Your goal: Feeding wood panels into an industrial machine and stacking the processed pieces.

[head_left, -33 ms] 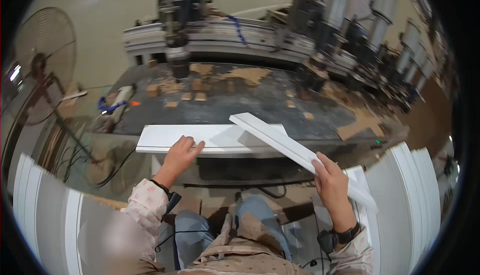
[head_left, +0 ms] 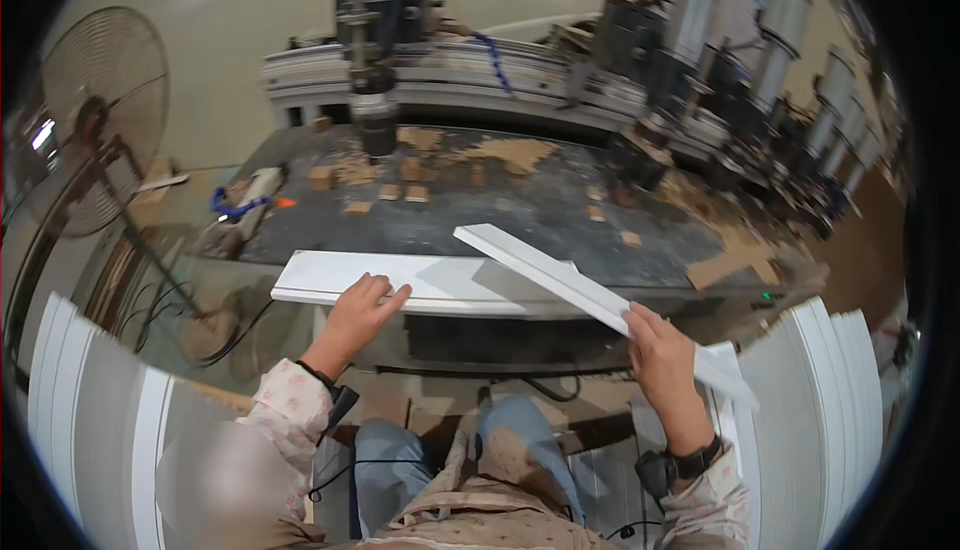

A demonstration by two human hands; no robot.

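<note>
Hands are doing the work here, at the near edge of a big dark machine table (head_left: 560,212). The left hand (head_left: 357,315) is lying flat with its fingers spread on a wide white board (head_left: 440,283), which is resting along the near edge of the table. It is pressing down, not gripping. The right hand (head_left: 660,358) is closed around a long thin white strip (head_left: 590,300), holding it near its low end. The strip is slanting up and left, and its far end is hanging over the white board.

It looks like one piece is already down on the table and the thin strip is not yet set down. I cannot tell where the strip is meant to go.

Past the board, the table is looking dusty, with little wood blocks (head_left: 405,190) and sawdust lying under a cutting head (head_left: 375,110). A row of grey metal cylinders (head_left: 780,60) is standing to the right of the table. More white boards (head_left: 830,400) are stacked to the right, and others (head_left: 70,390) are leaning on the left, near a standing fan (head_left: 95,120). The floor is looking plain and pale.
</note>
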